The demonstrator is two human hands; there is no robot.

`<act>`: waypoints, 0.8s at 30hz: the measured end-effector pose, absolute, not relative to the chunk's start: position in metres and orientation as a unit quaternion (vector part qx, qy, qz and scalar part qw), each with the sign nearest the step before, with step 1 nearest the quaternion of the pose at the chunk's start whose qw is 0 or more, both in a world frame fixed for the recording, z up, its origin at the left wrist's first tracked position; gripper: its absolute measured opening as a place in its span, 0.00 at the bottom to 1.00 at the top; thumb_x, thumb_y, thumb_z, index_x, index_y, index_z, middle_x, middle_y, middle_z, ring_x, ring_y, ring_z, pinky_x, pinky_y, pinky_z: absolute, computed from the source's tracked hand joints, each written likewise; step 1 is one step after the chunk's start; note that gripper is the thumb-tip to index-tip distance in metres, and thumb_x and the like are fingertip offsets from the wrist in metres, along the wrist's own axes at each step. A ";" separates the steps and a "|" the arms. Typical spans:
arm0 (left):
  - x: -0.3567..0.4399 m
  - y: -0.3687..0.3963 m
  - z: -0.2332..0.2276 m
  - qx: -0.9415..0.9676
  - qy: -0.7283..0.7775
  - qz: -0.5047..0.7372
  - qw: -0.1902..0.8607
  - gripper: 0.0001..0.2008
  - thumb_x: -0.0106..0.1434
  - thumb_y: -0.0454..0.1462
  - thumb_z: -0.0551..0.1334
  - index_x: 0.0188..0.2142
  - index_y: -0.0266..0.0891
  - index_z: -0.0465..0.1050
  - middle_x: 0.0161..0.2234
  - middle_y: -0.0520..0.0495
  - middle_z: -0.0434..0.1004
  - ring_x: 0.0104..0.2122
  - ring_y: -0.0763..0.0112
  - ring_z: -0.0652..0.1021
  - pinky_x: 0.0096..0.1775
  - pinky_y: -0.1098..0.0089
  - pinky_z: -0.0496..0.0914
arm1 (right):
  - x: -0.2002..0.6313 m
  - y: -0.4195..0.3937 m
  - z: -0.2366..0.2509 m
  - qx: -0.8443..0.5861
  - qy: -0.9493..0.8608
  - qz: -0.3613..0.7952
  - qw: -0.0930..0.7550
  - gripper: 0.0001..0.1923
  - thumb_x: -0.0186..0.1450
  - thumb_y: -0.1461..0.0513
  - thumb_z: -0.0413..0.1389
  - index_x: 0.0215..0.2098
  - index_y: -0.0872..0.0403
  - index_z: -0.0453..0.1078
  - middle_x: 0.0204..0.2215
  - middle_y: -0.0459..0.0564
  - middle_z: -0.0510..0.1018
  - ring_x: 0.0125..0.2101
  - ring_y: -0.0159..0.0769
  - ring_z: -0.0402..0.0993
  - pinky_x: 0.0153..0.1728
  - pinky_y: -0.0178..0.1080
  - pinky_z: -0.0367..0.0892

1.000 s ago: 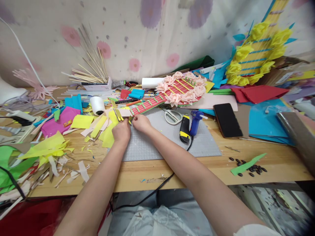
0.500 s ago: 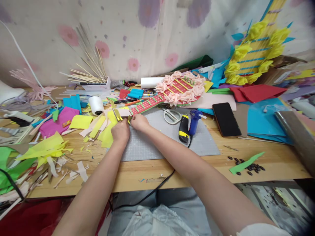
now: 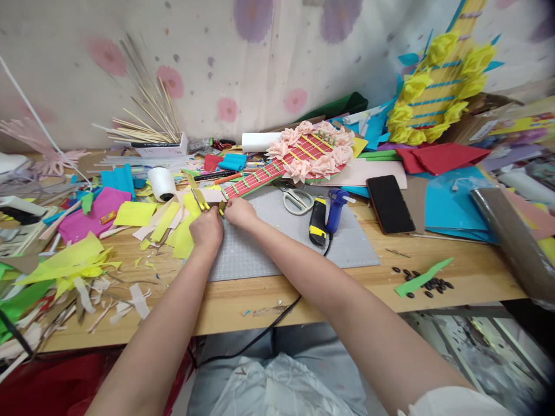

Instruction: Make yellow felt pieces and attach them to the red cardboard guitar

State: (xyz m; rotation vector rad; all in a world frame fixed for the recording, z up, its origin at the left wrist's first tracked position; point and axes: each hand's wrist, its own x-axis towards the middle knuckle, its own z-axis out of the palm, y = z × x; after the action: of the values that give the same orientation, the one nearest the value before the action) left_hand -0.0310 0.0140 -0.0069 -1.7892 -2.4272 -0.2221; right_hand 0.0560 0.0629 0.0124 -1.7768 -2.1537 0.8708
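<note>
Your left hand point(image 3: 207, 228) and right hand point(image 3: 239, 211) meet just left of the frame's centre, at the far left corner of the grey gridded cutting mat point(image 3: 299, 242). Both sets of fingers are pinched narrow on the headstock end of the paper guitar point(image 3: 277, 169), where small yellow strips point(image 3: 200, 199) stick out; how tightly they hold it you cannot tell, as the knuckles hide the tips. The guitar's red neck with green frets runs up and right to a round body ringed with soft pink crepe flowers point(image 3: 303, 167).

The near part of the mat in front of your wrists is the only open room; its right side carries white-handled scissors point(image 3: 297, 200) and a blue glue gun point(image 3: 335, 207) beside a black and yellow tool point(image 3: 317, 219), whose cable drops over the front edge of the wooden worktop point(image 3: 243, 303). Left of your hands, crumpled yellow paper scraps point(image 3: 180, 228) crowd right up to the mat, with a white spool point(image 3: 161, 184) and magenta sheet point(image 3: 91, 214) behind.

At right lie a glossy black phone point(image 3: 389, 203), a green paper sliver point(image 3: 422, 277) among small dark seeds point(image 3: 433, 286), and a blue sheet point(image 3: 455, 211). A second guitar with yellow flowers point(image 3: 437, 81) leans in the upper right. No writing is legible anywhere.
</note>
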 end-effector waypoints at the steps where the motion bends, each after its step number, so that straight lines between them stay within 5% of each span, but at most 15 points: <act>1: -0.031 0.014 -0.007 -0.591 -0.801 -0.073 0.060 0.19 0.64 0.39 0.43 0.40 0.40 0.71 0.34 0.40 0.76 0.32 0.62 0.75 0.28 0.69 0.59 | 0.056 0.067 0.016 -0.602 -0.723 0.325 0.093 0.15 0.59 0.56 0.49 0.38 0.55 0.71 0.37 0.54 0.77 0.39 0.40 0.73 0.34 0.35 0.66; 17: -0.031 0.013 -0.006 -0.590 -0.801 -0.078 0.061 0.19 0.64 0.40 0.42 0.40 0.41 0.71 0.34 0.41 0.76 0.32 0.62 0.76 0.28 0.69 0.60 | 0.054 0.060 0.014 -0.608 -0.744 0.250 0.118 0.14 0.61 0.57 0.47 0.37 0.54 0.70 0.39 0.55 0.76 0.40 0.41 0.73 0.36 0.38 0.65; 24: -0.032 0.014 -0.010 -0.590 -0.800 -0.080 0.066 0.18 0.64 0.40 0.44 0.42 0.41 0.70 0.34 0.40 0.76 0.32 0.62 0.76 0.30 0.69 0.61 | 0.092 0.057 0.013 -0.480 -0.824 0.276 0.119 0.15 0.53 0.58 0.58 0.37 0.54 0.68 0.34 0.46 0.77 0.33 0.31 0.71 0.30 0.30 0.60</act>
State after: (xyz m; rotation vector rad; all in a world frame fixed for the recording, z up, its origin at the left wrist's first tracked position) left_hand -0.0315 0.0138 -0.0104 -1.7812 -2.4145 -0.2423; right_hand 0.0921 0.0573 0.0127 -1.4028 -2.4090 0.8074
